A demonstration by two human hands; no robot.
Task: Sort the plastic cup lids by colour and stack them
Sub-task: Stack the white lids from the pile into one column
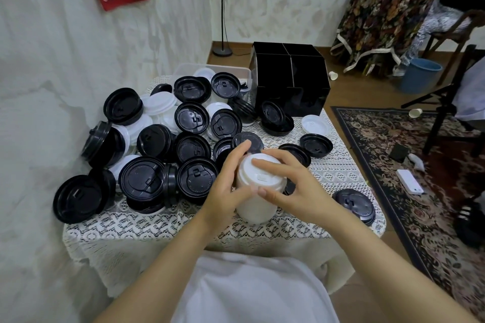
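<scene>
White lid stack (256, 207) stood front-centre on lace-covered table (157, 220), left hand (225, 191) wrapped round its side to steady it, right hand (296, 189) clamped over top, thumb on side, likely pressing lids to nest. Black lids (147, 149) heaped unsorted just left, some white mixed in.

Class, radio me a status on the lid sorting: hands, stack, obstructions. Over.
Gripping white lid stack with left hand and right hand. Loose black lids heaped at left, unsorted. Nothing blocking the stack.
</scene>
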